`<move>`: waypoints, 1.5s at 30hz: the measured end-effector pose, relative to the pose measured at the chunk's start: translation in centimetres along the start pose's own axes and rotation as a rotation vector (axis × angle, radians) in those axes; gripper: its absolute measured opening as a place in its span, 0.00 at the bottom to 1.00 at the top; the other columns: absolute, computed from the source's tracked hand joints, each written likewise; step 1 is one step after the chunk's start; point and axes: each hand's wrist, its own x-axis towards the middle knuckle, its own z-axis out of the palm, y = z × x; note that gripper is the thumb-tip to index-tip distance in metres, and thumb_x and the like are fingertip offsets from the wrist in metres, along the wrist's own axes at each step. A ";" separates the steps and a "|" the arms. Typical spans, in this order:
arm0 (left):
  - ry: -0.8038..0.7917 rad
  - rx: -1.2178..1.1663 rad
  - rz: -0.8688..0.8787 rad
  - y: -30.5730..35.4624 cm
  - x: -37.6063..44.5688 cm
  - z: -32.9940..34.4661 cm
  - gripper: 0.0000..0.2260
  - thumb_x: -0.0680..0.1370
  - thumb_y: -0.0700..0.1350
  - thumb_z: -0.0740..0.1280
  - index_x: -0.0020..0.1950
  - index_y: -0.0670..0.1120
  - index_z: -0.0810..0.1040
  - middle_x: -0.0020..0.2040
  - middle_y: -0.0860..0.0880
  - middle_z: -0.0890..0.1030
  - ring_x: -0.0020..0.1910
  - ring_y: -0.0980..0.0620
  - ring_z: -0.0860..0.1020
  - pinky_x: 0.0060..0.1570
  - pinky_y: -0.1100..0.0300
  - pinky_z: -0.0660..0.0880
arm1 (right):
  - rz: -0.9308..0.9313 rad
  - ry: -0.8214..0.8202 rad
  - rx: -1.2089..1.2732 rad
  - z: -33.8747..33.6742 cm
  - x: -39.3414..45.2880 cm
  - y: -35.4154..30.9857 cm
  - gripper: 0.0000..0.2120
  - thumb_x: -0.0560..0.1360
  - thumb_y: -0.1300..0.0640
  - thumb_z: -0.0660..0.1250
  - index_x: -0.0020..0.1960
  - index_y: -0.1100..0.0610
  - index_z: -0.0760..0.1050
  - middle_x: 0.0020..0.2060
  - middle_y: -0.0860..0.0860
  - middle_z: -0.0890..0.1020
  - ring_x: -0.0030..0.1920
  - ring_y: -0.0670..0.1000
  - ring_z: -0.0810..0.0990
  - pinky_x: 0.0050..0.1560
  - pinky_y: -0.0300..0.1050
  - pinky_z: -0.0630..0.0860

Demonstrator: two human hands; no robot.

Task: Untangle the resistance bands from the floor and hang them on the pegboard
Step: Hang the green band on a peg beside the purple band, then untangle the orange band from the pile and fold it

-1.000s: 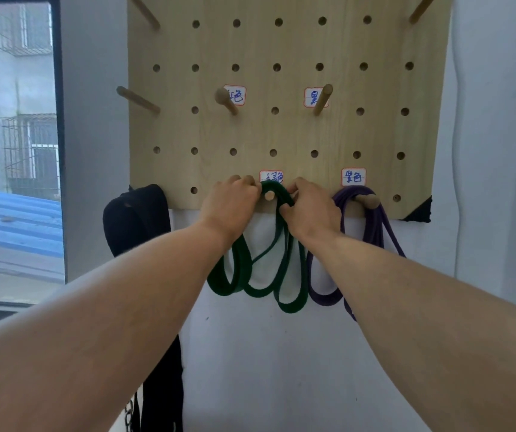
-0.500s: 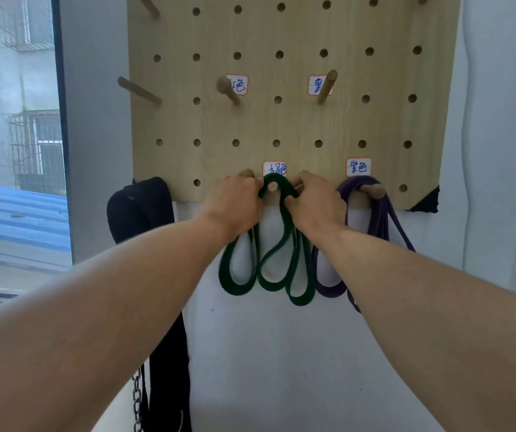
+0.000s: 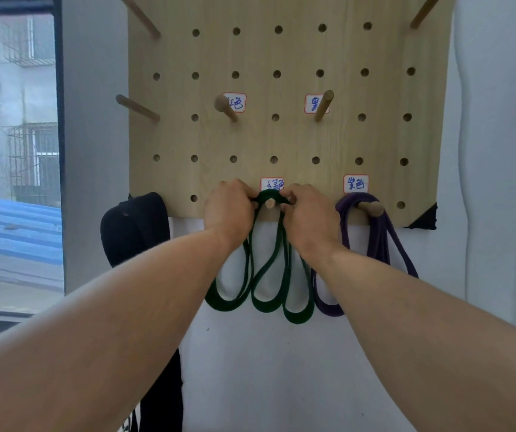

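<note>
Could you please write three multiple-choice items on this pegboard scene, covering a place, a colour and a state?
1. Where does the purple band hang?
A. On the peg right of the green band
B. On a top-row peg
C. On the floor

2. What colour is the band that both hands grip?
A. Red
B. Green
C. Yellow

3. The left hand is:
A. Hanging idle
B. Flat on the pegboard
C. Gripping the band at its peg

Answers: 1 A, it drapes the bottom-right peg; 2 B, dark green loops hang below the right hand; 3 C, fingers curl on the band.
</note>
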 end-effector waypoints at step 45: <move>-1.425 0.142 -0.525 -18.8 -54.0 3.3 0.27 0.78 0.55 0.71 0.75 0.50 0.70 0.72 0.47 0.74 0.71 0.44 0.73 0.63 0.55 0.71 | 0.514 -1.420 0.160 21.1 -60.6 5.5 0.21 0.73 0.51 0.76 0.66 0.47 0.80 0.59 0.47 0.84 0.61 0.51 0.82 0.64 0.50 0.77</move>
